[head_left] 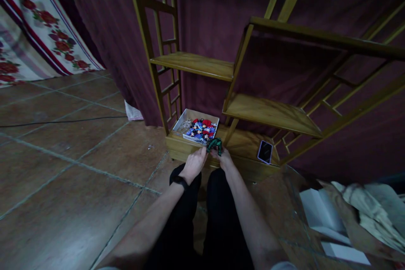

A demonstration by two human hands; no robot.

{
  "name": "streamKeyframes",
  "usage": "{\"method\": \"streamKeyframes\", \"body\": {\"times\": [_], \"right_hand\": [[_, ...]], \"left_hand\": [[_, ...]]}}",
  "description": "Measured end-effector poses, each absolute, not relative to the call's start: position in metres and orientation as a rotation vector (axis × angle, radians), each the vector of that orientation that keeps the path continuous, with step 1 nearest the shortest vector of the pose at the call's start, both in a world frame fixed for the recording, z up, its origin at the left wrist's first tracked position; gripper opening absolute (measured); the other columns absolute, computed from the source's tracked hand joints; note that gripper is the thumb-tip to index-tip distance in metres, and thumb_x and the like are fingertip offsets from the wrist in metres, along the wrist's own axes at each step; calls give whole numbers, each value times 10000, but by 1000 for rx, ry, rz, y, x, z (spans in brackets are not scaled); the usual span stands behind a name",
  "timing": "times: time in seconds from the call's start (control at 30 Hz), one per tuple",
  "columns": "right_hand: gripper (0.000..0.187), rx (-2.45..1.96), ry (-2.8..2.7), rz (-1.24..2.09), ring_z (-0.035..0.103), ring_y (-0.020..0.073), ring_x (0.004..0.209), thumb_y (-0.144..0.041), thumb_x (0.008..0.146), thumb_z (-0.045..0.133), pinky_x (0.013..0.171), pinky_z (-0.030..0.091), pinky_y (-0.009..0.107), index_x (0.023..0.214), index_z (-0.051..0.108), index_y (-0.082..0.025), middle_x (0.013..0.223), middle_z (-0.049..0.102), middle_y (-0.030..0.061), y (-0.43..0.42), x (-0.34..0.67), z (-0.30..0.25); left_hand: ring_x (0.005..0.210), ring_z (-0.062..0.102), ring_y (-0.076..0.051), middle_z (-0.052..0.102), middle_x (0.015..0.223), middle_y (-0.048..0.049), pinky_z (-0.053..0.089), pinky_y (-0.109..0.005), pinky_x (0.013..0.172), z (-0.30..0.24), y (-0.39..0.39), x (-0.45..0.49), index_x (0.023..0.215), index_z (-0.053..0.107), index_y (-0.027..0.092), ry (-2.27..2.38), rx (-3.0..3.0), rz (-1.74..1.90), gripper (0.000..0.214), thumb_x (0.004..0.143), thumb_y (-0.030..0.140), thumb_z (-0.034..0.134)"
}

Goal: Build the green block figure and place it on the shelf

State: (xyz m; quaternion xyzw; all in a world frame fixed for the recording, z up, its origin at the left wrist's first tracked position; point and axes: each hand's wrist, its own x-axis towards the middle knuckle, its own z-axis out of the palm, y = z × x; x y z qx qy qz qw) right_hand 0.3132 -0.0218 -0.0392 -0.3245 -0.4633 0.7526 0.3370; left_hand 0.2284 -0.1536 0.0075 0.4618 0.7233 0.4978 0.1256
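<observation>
Left hand (pixel 195 163) and right hand (pixel 224 158) are close together, as I see them through the head camera, with fingers closed on either side of a dark green curved item (pixel 215 145). It is glossy and arched, too small on my feed for me to say what it is; some of the right fingers are hidden from me. The item is held at the front edge of a low wooden shelving unit (pixel 242 141), just in front of a shallow white box (pixel 204 114). Inside that box lie many small figurines (pixel 202 128) in red, blue and black, with crumpled clear plastic (pixel 186 125) at the left end. Further right, on the same bottom level, a phone (pixel 265 152) with a pale purple edge lies flat. I can make out a black wristband (pixel 180 182) on the left wrist and dark trousers (pixel 221 215) below the forearms. Behind the unit hangs a maroon curtain (pixel 205 25). Brown tiled floor (pixel 104 168) spreads out to the left; at lower right sits an open white carton (pixel 322 213) beside rumpled pale cloth (pixel 376 211).
</observation>
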Motion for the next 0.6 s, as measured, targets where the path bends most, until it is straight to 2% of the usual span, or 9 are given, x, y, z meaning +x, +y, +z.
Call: {"method": "streamKeyframes", "body": {"times": [0.1,0.2,0.37,0.6], "right_hand": [[387,-820,-1170,1998,617,155,672,-229,437,792,670,532,306,773,605,-178,727,656,5,-21,315,-40],[366,-819,-1165,2005,615,149,672,-222,443,782,644,530,283,762,606,-186,720,651,-4,-19,317,-40],[345,-813,-1182,1997,613,148,676,-217,451,769,634,513,271,750,597,-187,715,645,-9,-18,317,-41],[384,-819,-1191,1977,608,136,657,-205,438,773,630,500,259,778,596,-183,727,643,-13,-17,317,-44]], "left_hand": [[787,573,-199,582,830,-99,385,-262,679,14,-156,230,962,495,158,2400,1726,892,240,880,334,353],[791,574,-191,586,853,-104,393,-265,656,18,-157,230,1040,456,147,2523,1939,596,277,905,302,271],[797,573,-192,589,856,-104,395,-271,640,17,-157,231,1082,437,134,2573,2034,504,286,908,283,266],[792,573,-195,587,852,-105,393,-275,648,18,-158,233,1044,459,136,2586,2029,525,265,907,267,274]]}}
